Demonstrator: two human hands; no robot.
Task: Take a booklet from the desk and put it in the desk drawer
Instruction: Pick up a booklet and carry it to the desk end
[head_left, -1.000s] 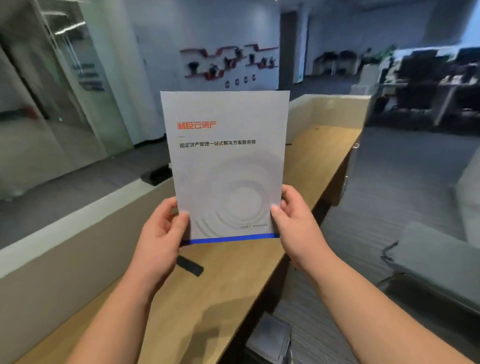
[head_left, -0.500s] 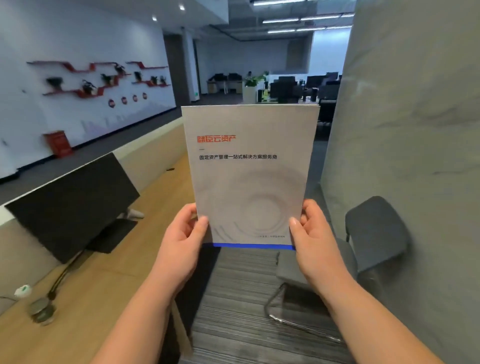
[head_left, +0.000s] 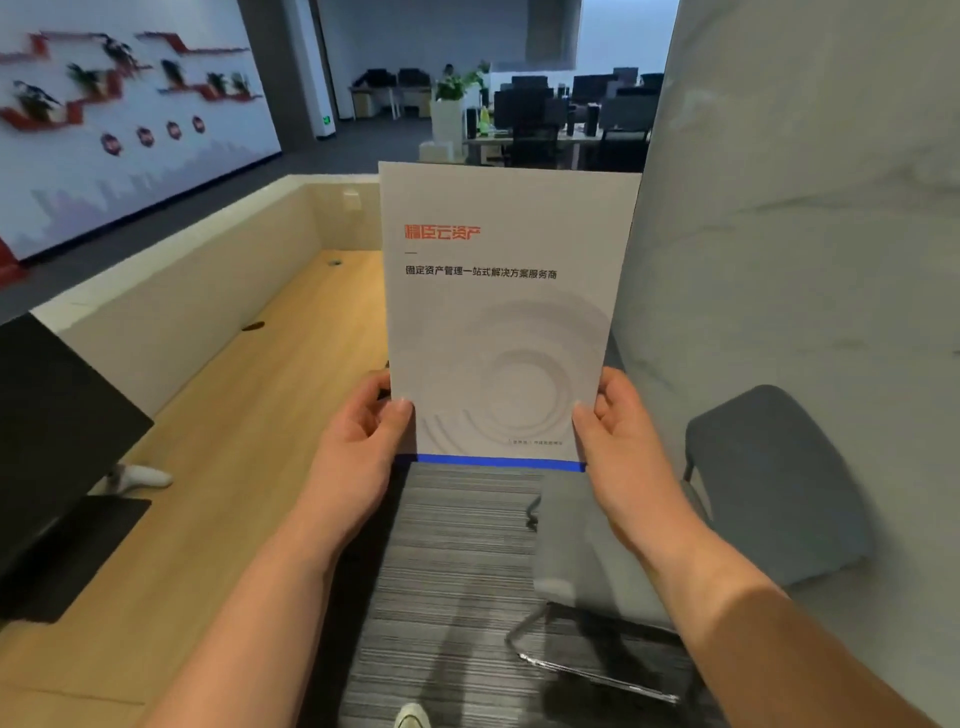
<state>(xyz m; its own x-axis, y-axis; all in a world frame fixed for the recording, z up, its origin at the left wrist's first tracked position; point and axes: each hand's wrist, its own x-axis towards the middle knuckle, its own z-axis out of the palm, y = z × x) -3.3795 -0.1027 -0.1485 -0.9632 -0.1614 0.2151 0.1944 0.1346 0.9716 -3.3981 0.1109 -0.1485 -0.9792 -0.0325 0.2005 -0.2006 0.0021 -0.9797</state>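
Booklet (head_left: 501, 312) upright, clamped by both hands' fingers (head_left: 400, 415), desk (head_left: 234, 441) left, chair (head_left: 769, 483) perhaps right

The pale grey, upright paper booklet (head_left: 506, 312) with a blue strip along its bottom edge carries the readable text. Near the top of its cover stands an orange-red logo in blocky Chinese characters, which seems to read 精臣云资产, though the first character is blurred. A short dark dash sits under it. Below that runs one line of dark print: 固定资产管理一站式解决方案服务商. A small grey line at the cover's lower right is too tiny to read. A small green sign (head_left: 325, 120) on the far wall is too small to read.
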